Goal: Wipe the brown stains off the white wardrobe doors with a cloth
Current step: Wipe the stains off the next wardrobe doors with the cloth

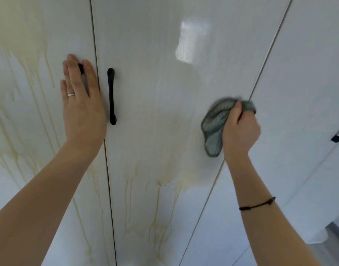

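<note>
Right grip (239, 127) curled round crumpled grey-green microfibre cloth (212, 127), pressed on glossy white middle wardrobe door (155, 54) w/ brown drip stains (158, 191). Left grip (82, 104) spread flat on stained left door (30, 135).

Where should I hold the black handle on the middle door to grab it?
Grip the black handle around its thin middle stretch, probably coming from the right: it stands upright, seems fixed at top and bottom, and the left hand lies flat just left of it.
</note>
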`<state>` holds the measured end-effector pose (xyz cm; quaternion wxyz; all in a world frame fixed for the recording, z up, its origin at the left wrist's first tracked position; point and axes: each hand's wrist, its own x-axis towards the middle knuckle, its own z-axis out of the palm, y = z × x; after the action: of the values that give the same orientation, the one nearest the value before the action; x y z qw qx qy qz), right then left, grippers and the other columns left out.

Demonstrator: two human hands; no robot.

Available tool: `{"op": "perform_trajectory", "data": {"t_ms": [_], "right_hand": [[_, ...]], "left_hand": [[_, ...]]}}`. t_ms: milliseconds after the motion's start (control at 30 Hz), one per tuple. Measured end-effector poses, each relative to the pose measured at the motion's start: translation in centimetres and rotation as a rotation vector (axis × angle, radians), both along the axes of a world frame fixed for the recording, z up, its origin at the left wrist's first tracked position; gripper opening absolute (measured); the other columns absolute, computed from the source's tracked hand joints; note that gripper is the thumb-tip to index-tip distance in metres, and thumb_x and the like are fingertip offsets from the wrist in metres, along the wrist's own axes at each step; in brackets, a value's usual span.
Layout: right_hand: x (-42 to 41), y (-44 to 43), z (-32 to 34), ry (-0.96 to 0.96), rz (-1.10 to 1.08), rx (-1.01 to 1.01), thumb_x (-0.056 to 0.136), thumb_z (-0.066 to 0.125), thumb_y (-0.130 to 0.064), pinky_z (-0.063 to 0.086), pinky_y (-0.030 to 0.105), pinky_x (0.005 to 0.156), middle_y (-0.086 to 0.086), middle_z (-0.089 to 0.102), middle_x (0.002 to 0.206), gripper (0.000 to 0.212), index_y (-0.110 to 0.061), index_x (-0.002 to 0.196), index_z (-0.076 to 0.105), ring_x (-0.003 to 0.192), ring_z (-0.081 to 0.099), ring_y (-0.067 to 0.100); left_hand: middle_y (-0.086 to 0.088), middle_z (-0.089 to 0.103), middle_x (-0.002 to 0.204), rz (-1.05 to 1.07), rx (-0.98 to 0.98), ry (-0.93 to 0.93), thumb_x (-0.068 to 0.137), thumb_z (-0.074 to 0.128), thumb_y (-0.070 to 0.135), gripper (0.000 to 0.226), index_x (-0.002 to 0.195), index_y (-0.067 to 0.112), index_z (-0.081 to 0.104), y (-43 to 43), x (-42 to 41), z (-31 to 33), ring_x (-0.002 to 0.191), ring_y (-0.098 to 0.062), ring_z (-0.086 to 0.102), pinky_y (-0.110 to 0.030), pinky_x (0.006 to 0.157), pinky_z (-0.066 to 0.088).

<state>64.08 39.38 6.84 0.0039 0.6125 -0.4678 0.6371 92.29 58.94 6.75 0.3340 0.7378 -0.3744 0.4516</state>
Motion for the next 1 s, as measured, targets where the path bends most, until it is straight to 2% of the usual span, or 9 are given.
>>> {"op": "perform_trajectory", "data": {"t_ms": [100,233,400,533,667,767,867,933,1000], "right_hand": [[1.2,-1.1,0.5,-0.016,-0.006,-0.083,0.098,0.042,-0.049,0.022,0.024,0.047,-0.009,0.043,0.049,0.043,-0.021,0.066,0.041,0.041,0.038,0.015],[1.4,-0.1,-9.9,0.224,-0.025,-0.144,0.091,0.053,-0.036,0.022,0.019,0.043,0.002,0.039,0.04,0.047,-0.021,0.05,0.037,0.036,0.031,0.016],[-2.6,2.7,-22.6,0.567,0.075,0.332,0.093,0.035,-0.05,0.029,0.019,0.041,-0.002,0.042,0.038,0.056,-0.018,0.048,0.041,0.033,0.043,0.02],[-3.9,0.2,-15.9,0.439,-0.007,0.307,0.095,0.039,-0.051,0.031,0.026,0.05,0.007,0.054,0.05,0.053,-0.012,0.061,0.05,0.045,0.053,0.03],[-2.7,-1.8,-4.8,0.177,0.03,0.049,0.095,0.039,-0.049,0.019,0.022,0.044,-0.005,0.037,0.044,0.047,-0.023,0.056,0.03,0.037,0.034,0.014],[-1.2,-1.6,-5.3,0.154,0.004,-0.037,0.096,0.043,-0.042,0.026,0.02,0.049,0.0,0.041,0.044,0.044,-0.019,0.059,0.039,0.036,0.038,0.024],[-1.0,0.3,-12.7,0.349,0.004,-0.079,0.095,0.044,-0.039,0.032,0.023,0.039,0.007,0.044,0.039,0.052,-0.01,0.051,0.049,0.03,0.042,0.024],[-1.8,1.8,-18.0,0.616,0.076,0.089,0.099,0.035,-0.041,0.026,0.02,0.037,0.0,0.04,0.038,0.06,-0.011,0.05,0.052,0.03,0.037,0.02],[-3.0,2.7,-21.4,0.894,0.082,0.315,0.104,0.029,-0.042,0.027,0.024,0.042,-0.005,0.043,0.047,0.057,-0.015,0.065,0.061,0.041,0.039,0.017]], "left_hand": [[-0.034,0.002,0.161,0.014,-0.007,0.002,0.104,0.022,-0.008,0.06,0.156,0.0,-0.006,-0.1,0.1,-0.1,0.151,-0.044,0.005,-0.051,0.123,0.019],[-0.033,0.007,0.16,0.03,-0.038,-0.015,0.104,0.017,-0.008,0.057,0.156,0.0,-0.002,-0.2,0.0,-0.1,0.151,-0.043,0.01,-0.05,0.123,0.022],[-0.034,0.006,0.16,0.01,-0.034,-0.014,0.101,0.02,-0.011,0.06,0.156,-0.002,-0.002,-0.2,-0.2,0.2,0.15,-0.046,0.008,-0.053,0.122,0.021],[-0.036,0.006,0.159,0.032,-0.005,-0.02,0.102,0.022,-0.01,0.06,0.155,-0.002,-0.005,-0.1,-0.1,0.0,0.15,-0.047,0.008,-0.052,0.122,0.021],[-0.034,0.005,0.16,0.037,0.001,0.016,0.104,0.02,-0.006,0.057,0.156,-0.001,-0.005,0.0,-0.6,0.4,0.151,-0.044,0.007,-0.049,0.123,0.019],[-0.033,0.001,0.161,0.038,0.022,0.03,0.104,0.016,-0.007,0.057,0.156,0.0,-0.006,0.4,-0.9,0.5,0.152,-0.043,0.004,-0.049,0.124,0.017],[-0.035,-0.004,0.16,0.037,0.092,-0.005,0.104,0.019,-0.008,0.059,0.155,-0.002,-0.01,0.5,-0.4,0.3,0.151,-0.044,-0.001,-0.051,0.124,0.014],[-0.036,-0.005,0.159,0.033,0.089,0.002,0.104,0.016,-0.006,0.057,0.155,-0.003,-0.01,0.8,-0.6,0.5,0.151,-0.045,-0.001,-0.052,0.124,0.015],[-0.037,-0.005,0.159,0.03,0.112,0.006,0.104,0.012,-0.006,0.055,0.154,-0.004,-0.011,1.4,-1.0,0.8,0.151,-0.045,-0.001,-0.052,0.123,0.017]]}}
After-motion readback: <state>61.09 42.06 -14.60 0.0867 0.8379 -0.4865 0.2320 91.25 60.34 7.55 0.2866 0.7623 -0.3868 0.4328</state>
